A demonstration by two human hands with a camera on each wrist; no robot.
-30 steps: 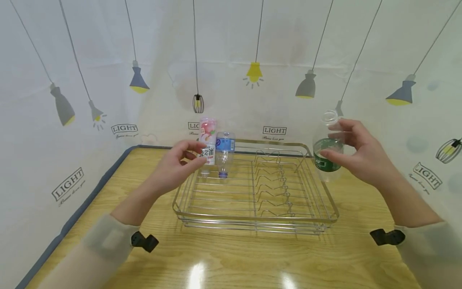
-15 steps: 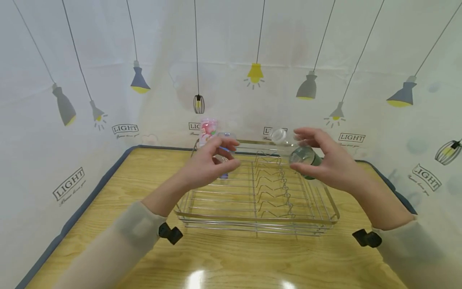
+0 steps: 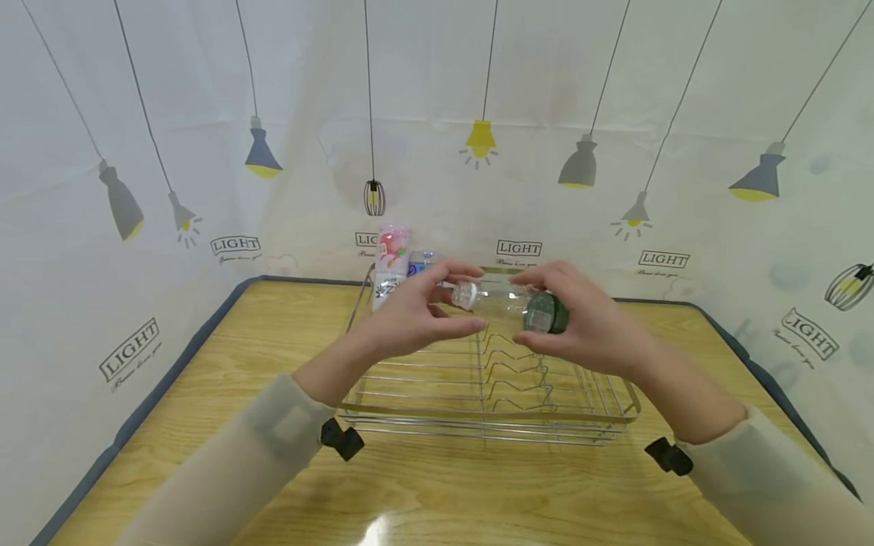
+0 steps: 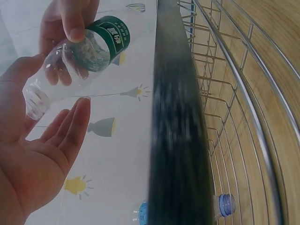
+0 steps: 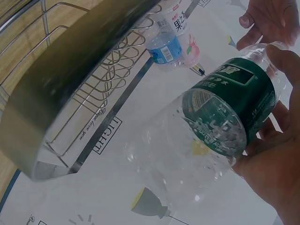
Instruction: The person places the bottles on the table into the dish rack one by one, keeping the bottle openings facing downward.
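Observation:
A clear plastic bottle [image 3: 501,301] with a green label lies sideways in the air above the wire rack, its neck pointing left. My right hand [image 3: 587,322] grips it around the labelled part; the bottle's lower end faces the camera in the right wrist view [image 5: 187,154]. My left hand [image 3: 416,311] is at the neck, thumb and fingers spread on either side of it. In the left wrist view the left fingers [image 4: 70,126] are extended and stand apart from the bottle; whether the thumb touches the neck I cannot tell.
Below the hands stands a metal dish rack [image 3: 423,415] on a wooden table [image 3: 437,485]. At its back left are a pink peach-printed bottle [image 3: 393,250] and a clear bottle with a blue label [image 5: 166,51]. A lamp-printed white sheet [image 3: 437,91] hangs behind.
My right hand has brought the green-labelled bottle leftward and tipped it from upright to sideways. My left hand has moved right, from beside the peach bottle to the neck.

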